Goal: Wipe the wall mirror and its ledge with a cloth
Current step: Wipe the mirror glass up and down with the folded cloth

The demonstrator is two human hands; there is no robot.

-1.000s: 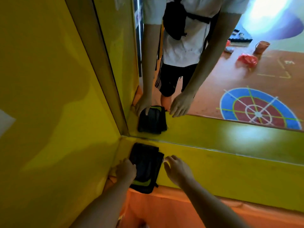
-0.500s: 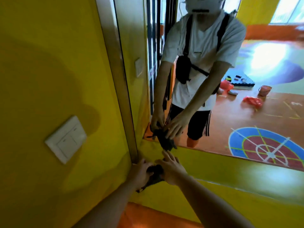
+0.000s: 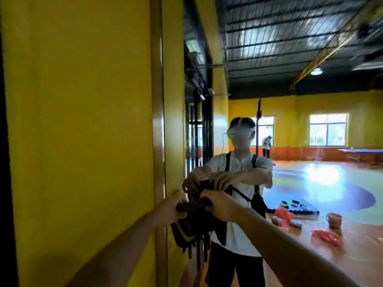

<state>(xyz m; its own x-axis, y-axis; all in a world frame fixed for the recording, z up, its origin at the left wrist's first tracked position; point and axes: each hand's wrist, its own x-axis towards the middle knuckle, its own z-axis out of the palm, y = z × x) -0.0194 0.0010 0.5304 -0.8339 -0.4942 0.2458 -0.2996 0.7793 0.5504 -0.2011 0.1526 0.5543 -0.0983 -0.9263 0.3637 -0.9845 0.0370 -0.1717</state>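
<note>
Both my hands hold a dark cloth with a yellow-green stripe [image 3: 191, 223] up against the wall mirror [image 3: 300, 141], near its left edge. My left hand [image 3: 176, 208] grips the cloth's left top corner. My right hand [image 3: 217, 204] grips its right top edge. The cloth hangs down between them, bunched. The mirror reflects me holding the cloth at chest height. The ledge under the mirror is out of view.
A yellow wall [image 3: 78, 131] fills the left side, ending at the mirror's brown frame [image 3: 158, 131]. The mirror reflects a hall with an orange floor, a bucket [image 3: 334, 220], red bags [image 3: 326, 236] and a dark mat [image 3: 298, 208].
The cloth came off the yellow ledge and rose with both hands up the mirror's left side. My view tilted upward, so the ledge dropped out of sight.
</note>
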